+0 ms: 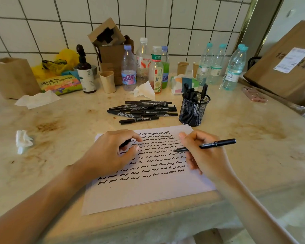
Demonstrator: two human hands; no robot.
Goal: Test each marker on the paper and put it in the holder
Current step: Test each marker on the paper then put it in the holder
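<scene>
Marker pinched in my right hand, tip over paper near front tabletop edge. Left hand curls round small dark piece, likely cap. Testing step, I judge. Next: recap, drop in holder behind paper, beside untested markers.

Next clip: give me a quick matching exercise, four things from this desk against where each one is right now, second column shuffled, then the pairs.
Things:
1. marker
2. marker cap
3. pile of markers
4. mesh holder

Places:
A. lying on the table behind the paper
B. standing right of the pile, with markers in it
C. in the right hand, tip at the paper
D. in the left hand, over the paper

Pairs: 1-C, 2-D, 3-A, 4-B
</scene>
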